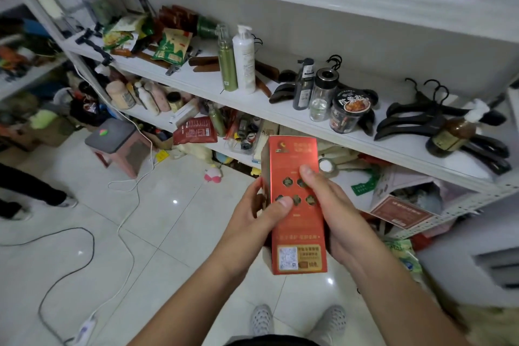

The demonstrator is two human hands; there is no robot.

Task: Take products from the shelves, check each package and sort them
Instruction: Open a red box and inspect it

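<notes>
The shelves (202, 77) are crammed with bottles (243, 64) and hangers (421, 118). The red box (295, 160) is already off them, held up in mid-air in front of the lower boards. It looks like thin glossy card with little cut-out windows (288, 182), so I'd guess it's light, stiff-ish, a bit slippy and easy to dent. The left hand (252, 216) and right hand (337, 213) each wrap a long side, with the thumbs (283, 202) on the front face. I'd grip it by the edges, not over the cut-outs.
</notes>
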